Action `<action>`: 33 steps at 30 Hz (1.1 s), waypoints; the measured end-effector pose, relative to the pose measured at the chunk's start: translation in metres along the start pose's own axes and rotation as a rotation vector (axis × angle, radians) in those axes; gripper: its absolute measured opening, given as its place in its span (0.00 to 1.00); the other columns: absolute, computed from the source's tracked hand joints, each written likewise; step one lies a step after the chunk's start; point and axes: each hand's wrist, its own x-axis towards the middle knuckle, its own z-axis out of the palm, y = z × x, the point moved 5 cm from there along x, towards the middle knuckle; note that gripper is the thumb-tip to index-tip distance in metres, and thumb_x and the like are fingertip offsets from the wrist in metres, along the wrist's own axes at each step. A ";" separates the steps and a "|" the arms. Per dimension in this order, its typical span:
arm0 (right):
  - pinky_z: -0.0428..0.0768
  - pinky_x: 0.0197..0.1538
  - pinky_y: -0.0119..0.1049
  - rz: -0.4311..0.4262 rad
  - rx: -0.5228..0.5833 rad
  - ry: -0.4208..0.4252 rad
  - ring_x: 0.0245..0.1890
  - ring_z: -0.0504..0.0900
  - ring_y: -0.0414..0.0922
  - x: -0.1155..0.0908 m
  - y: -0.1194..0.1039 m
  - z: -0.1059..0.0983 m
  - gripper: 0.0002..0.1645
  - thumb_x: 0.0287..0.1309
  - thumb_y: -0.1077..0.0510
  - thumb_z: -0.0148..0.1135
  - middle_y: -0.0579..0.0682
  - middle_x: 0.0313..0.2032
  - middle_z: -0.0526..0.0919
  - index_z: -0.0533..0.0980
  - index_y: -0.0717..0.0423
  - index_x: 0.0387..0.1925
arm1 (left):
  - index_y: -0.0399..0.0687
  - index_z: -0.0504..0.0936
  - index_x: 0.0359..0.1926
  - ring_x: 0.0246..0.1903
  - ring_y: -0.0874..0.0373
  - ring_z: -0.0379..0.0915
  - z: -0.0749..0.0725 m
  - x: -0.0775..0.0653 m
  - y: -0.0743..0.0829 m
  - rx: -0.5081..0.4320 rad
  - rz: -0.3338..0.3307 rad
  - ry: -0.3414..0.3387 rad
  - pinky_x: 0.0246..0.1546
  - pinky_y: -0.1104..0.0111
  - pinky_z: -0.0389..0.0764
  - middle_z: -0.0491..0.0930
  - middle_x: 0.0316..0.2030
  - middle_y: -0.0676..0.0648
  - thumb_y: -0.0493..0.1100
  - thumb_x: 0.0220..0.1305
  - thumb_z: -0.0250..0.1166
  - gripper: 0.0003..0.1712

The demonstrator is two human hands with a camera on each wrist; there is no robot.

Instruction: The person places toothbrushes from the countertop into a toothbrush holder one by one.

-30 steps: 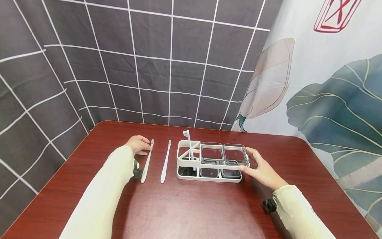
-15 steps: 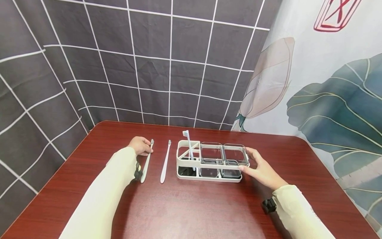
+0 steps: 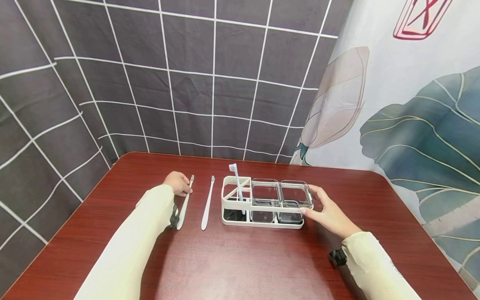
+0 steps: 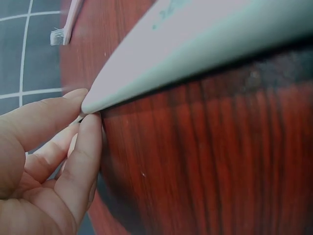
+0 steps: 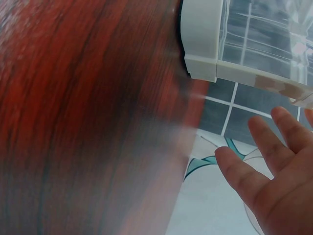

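Observation:
In the head view, my left hand (image 3: 178, 183) pinches a pale green-white toothbrush (image 3: 183, 211) near its head, between thumb and fingers. Its handle (image 4: 195, 51) fills the upper part of the left wrist view, low over the tabletop. To its right a second white toothbrush (image 3: 206, 208) lies parallel on the table. My right hand (image 3: 331, 214) holds the right end of a white toothbrush holder (image 3: 236, 205), thumb at the front rim and fingers behind. A light blue toothbrush (image 3: 238, 183) leans upright in the holder's left section. Several fingers (image 5: 244, 174) spread apart in the right wrist view.
Two clear square cups, a left one (image 3: 266, 192) and a right one (image 3: 295, 194), sit in the holder. The red-brown wooden table (image 3: 240, 262) ends at the back before a dark grid-patterned curtain (image 3: 191, 91). A leaf-patterned curtain (image 3: 337, 137) hangs at the right.
My left hand has moved slightly right and closed its fingers on the near toothbrush, whose head has shifted a little to the right. The right hand and holder have stayed put.

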 end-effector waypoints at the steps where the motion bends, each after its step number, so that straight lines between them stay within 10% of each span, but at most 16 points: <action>1: 0.65 0.62 0.63 -0.002 0.000 0.001 0.63 0.66 0.62 0.000 0.000 0.000 0.43 0.56 0.53 0.67 0.64 0.63 0.67 0.57 0.57 0.67 | 0.24 0.75 0.36 0.20 0.60 0.76 0.000 0.000 0.000 0.011 0.001 0.001 0.28 0.67 0.85 0.75 0.26 0.41 0.22 0.46 0.68 0.14; 22: 0.65 0.62 0.65 -0.001 0.000 -0.001 0.63 0.66 0.64 0.001 -0.003 -0.001 0.43 0.56 0.52 0.67 0.64 0.63 0.67 0.57 0.57 0.67 | 0.30 0.77 0.26 0.17 0.61 0.74 -0.004 -0.008 0.010 0.146 -0.005 0.066 0.25 0.69 0.84 0.75 0.21 0.44 0.24 0.47 0.66 0.05; 33: 0.67 0.62 0.61 -0.006 0.026 0.006 0.63 0.68 0.62 -0.002 -0.006 -0.002 0.43 0.56 0.54 0.68 0.64 0.63 0.68 0.57 0.57 0.68 | 0.25 0.76 0.36 0.20 0.62 0.75 -0.006 -0.009 0.002 -0.096 -0.009 0.069 0.27 0.69 0.84 0.75 0.26 0.44 0.23 0.47 0.65 0.13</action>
